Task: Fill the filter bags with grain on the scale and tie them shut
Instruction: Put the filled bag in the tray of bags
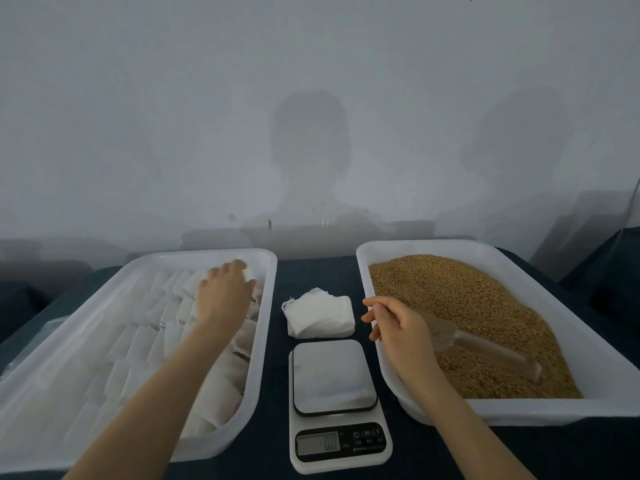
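Note:
My left hand (225,294) reaches to the far end of the left white tray (149,259), its fingers curled on a white filter bag (248,273). Many more filter bags (180,341) lie in rows in that tray. My right hand (398,327) hovers over the near-left rim of the right tray (429,245), fingers loosely curled and holding nothing. That tray is full of brown grain (467,296). A clear plastic scoop (485,346) lies on the grain just right of my right hand. The digital scale (334,375) stands between the trays with nothing on its platform.
A small stack of flat white filter bags (318,315) lies on the dark table (311,271) just behind the scale. A grey wall rises right behind the table. Dark shapes sit at the far left and far right edges.

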Tool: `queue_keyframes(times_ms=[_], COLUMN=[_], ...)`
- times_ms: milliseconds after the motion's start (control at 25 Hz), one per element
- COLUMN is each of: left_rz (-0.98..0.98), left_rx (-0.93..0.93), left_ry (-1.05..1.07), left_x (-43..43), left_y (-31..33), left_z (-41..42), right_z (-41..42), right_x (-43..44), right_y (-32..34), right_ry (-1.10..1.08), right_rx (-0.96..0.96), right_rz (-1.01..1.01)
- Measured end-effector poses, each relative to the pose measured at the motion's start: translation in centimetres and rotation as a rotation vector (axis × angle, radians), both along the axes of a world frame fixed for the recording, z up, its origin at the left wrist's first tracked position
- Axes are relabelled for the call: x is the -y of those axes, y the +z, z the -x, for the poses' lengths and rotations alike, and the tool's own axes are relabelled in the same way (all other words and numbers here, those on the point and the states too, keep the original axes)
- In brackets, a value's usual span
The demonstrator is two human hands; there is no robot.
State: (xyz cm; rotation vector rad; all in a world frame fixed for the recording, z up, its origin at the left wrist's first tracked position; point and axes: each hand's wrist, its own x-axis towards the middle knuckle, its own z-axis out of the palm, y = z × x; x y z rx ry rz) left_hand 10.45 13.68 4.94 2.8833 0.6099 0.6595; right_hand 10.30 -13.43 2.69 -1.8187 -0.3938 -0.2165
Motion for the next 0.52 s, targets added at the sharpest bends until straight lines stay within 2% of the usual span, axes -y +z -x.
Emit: queue_keyframes(times_ms=[80,200,320,520], left_rz=[-0.296,-0.541,-0.490,-0.434], left_rx=[-0.102,-0.488,-0.777,-0.812], left_ry=[-0.170,-0.287,-0.272,-0.343], left_x=[3.2,7.0,8.1,8.6], left_y=[0.6,-0.9,-3.4,-3.6], left_z=[-2.0,-4.5,-5.9,-6.6], right_z=[0.1,0.2,0.3,0.0], right_x=[0.0,0.2,0.2,0.2], right_y=[0.1,0.1,0.0,0.0], right_ry=[-0.006,-0.010,-0.001,0.009], right_rx=[0.005,0.003,-0.013,0.004], right_rz=[-0.006,-0.012,-0.031,-0.033])
